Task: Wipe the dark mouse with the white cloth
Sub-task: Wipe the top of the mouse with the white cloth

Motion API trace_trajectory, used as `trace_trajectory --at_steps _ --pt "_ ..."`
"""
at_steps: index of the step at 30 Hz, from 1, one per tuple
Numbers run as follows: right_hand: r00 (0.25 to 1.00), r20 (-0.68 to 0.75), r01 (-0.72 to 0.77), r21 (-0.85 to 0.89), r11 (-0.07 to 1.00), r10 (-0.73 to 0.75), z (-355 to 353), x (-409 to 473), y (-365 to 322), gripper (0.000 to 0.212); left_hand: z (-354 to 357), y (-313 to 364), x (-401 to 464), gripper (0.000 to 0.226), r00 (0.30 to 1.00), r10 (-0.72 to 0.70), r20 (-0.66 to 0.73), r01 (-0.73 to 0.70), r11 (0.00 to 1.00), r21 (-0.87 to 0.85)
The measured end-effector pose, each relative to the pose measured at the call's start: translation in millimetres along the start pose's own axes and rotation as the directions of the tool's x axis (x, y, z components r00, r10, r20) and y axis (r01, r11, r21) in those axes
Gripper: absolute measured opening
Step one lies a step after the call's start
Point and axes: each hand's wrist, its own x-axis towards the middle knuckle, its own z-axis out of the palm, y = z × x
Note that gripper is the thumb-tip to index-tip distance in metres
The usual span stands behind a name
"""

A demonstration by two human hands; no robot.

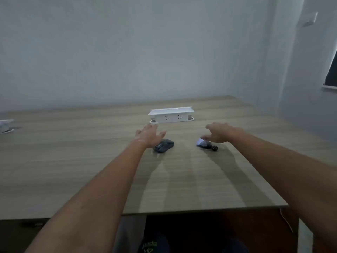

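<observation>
1. Surface (73, 161): one wood-grain top fills the middle and lower part of the frame.
2. Hands: two, both reaching forward with bare forearms.
3. Left hand (148, 136): centre of the frame, fingers spread open, gripping nothing; it is above the far-left side of the mouse, and contact cannot be confirmed.
4. Right hand (218, 133): right of centre, fingers loosely spread and open, just above the cloth; no grip is visible.
5. Dark mouse (164, 145): one, lying on the surface at centre frame, just below the left hand.
6. White cloth (201, 142): one small piece, on the surface under the right hand, well apart from the mouse.
7. Small dark object (214, 148): one, just beside the cloth; its type cannot be determined.
8. White socket box (171, 115): one, beyond both hands, showing two outlets.
</observation>
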Motion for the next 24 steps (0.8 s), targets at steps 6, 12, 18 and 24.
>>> trace_trajectory --at_steps 6,12,18,24 --pt "1.000 0.007 -0.013 -0.033 0.999 0.013 19 -6 11 0.061 17 -10 -4 0.068 0.995 -0.063 0.078 0.068 0.995 -0.067" --pt "1.000 -0.013 0.006 -0.018 1.000 -0.006 36 -5 16 0.044 29 -21 0 0.065 0.995 -0.067 0.076 0.074 0.992 -0.106" --pt "1.000 -0.021 0.004 0.065 0.998 -0.002 38 1 17 0.025 41 -28 7 0.056 0.994 -0.082 0.072 0.096 0.969 -0.227" --pt "0.999 -0.042 0.028 0.280 0.959 -0.017 25 12 9 0.030 46 -34 13 0.038 0.996 -0.047 0.071 0.068 0.943 -0.327"
